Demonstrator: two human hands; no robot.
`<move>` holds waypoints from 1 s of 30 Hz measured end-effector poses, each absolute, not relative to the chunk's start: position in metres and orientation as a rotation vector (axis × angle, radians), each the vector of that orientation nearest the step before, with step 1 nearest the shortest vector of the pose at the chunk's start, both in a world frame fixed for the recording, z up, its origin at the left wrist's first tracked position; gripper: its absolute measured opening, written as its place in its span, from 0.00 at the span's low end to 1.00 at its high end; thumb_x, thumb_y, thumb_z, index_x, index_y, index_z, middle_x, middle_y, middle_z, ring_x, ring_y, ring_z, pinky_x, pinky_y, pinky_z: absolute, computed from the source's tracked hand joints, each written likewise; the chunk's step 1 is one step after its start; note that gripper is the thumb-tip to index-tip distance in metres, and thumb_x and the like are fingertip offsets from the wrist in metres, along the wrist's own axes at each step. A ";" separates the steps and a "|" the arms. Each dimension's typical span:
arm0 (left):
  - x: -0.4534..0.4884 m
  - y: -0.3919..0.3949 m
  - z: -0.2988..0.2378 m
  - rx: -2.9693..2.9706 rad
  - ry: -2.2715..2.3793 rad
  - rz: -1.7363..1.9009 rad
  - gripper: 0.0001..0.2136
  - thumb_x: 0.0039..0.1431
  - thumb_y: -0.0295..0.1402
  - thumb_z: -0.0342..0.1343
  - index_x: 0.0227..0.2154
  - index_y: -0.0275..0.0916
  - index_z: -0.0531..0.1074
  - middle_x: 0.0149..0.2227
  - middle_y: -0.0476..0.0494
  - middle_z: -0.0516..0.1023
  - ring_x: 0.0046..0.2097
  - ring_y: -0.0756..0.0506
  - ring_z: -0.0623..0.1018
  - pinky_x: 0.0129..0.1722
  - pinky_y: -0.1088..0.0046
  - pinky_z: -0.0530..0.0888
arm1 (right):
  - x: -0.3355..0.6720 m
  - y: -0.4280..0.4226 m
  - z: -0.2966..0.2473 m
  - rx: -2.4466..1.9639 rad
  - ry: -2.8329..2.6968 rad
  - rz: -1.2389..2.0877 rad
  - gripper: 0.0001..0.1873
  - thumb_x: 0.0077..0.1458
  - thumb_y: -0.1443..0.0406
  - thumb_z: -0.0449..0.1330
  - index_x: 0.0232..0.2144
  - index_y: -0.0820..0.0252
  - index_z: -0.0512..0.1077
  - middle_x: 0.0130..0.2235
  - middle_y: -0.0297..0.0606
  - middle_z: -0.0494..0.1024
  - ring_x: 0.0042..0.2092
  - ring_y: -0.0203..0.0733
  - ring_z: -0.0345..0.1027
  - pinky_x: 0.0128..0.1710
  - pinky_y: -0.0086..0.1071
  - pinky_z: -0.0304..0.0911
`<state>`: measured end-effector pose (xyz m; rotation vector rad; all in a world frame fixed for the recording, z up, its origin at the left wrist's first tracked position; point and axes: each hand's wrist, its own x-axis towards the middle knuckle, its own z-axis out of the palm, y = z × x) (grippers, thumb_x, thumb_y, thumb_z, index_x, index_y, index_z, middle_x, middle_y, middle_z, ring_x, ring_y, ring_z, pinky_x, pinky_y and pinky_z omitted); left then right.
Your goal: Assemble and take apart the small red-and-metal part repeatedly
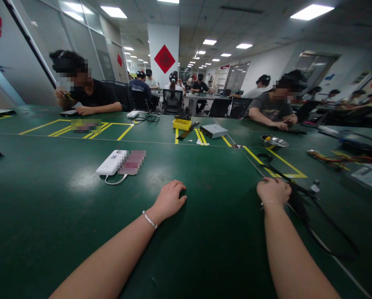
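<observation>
My left hand rests on the green table, fingers curled loosely with the tips on the surface and nothing in them. My right hand lies knuckles up near the table's right side. Its fingers are closed over the end of a bundle of black cables that trails toward the right edge. A white power bank marked 15, with a short white cable, lies beyond my left hand.
A yellow tray, a grey box and a metal dish sit further back. Yellow tape lines mark the table. Other people sit at the far left and far right.
</observation>
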<state>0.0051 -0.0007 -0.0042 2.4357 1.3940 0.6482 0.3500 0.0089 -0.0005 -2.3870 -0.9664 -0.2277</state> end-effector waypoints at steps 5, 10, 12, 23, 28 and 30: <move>0.006 0.000 -0.003 2.456 1.384 0.638 0.17 0.50 0.35 0.49 0.45 0.39 0.64 0.48 0.41 0.66 0.50 0.43 0.64 0.50 0.64 0.60 | 0.285 0.018 0.009 -1.946 -1.709 -0.223 0.17 0.48 0.66 0.46 0.37 0.63 0.70 0.47 0.44 0.66 0.51 0.45 0.53 0.52 0.42 0.47; 0.006 0.000 -0.009 2.474 1.409 0.579 0.22 0.52 0.38 0.48 0.50 0.39 0.58 0.54 0.40 0.60 0.55 0.41 0.59 0.53 0.62 0.56 | 0.206 0.002 0.002 -1.543 -2.333 0.066 0.20 0.52 0.60 0.45 0.47 0.54 0.63 0.55 0.38 0.58 0.57 0.46 0.42 0.53 0.46 0.45; 0.007 0.000 -0.010 2.491 1.416 0.550 0.21 0.52 0.38 0.47 0.50 0.40 0.59 0.54 0.40 0.60 0.55 0.41 0.58 0.53 0.61 0.55 | 0.189 -0.006 -0.002 -1.494 -2.471 0.164 0.23 0.52 0.57 0.44 0.51 0.50 0.58 0.57 0.37 0.54 0.58 0.49 0.39 0.52 0.51 0.43; 0.005 0.000 -0.010 2.493 1.399 0.513 0.20 0.53 0.40 0.45 0.49 0.42 0.61 0.55 0.42 0.59 0.56 0.40 0.56 0.53 0.59 0.54 | 0.309 0.015 0.005 -2.229 -1.845 -0.276 0.23 0.44 0.71 0.47 0.44 0.59 0.66 0.50 0.47 0.63 0.52 0.52 0.52 0.46 0.46 0.53; 0.006 -0.001 -0.007 2.486 1.407 0.498 0.20 0.53 0.40 0.46 0.49 0.42 0.61 0.55 0.42 0.59 0.56 0.40 0.56 0.53 0.59 0.54 | 0.366 0.009 -0.005 -2.529 -1.478 -0.115 0.21 0.37 0.72 0.50 0.36 0.54 0.72 0.43 0.46 0.68 0.43 0.51 0.61 0.37 0.42 0.59; 0.005 -0.001 -0.006 2.484 1.407 0.492 0.20 0.53 0.40 0.45 0.50 0.42 0.60 0.55 0.42 0.59 0.56 0.40 0.56 0.53 0.58 0.54 | 0.370 0.009 -0.009 -2.539 -1.431 -0.043 0.20 0.36 0.71 0.51 0.34 0.54 0.73 0.39 0.46 0.71 0.38 0.49 0.64 0.33 0.40 0.60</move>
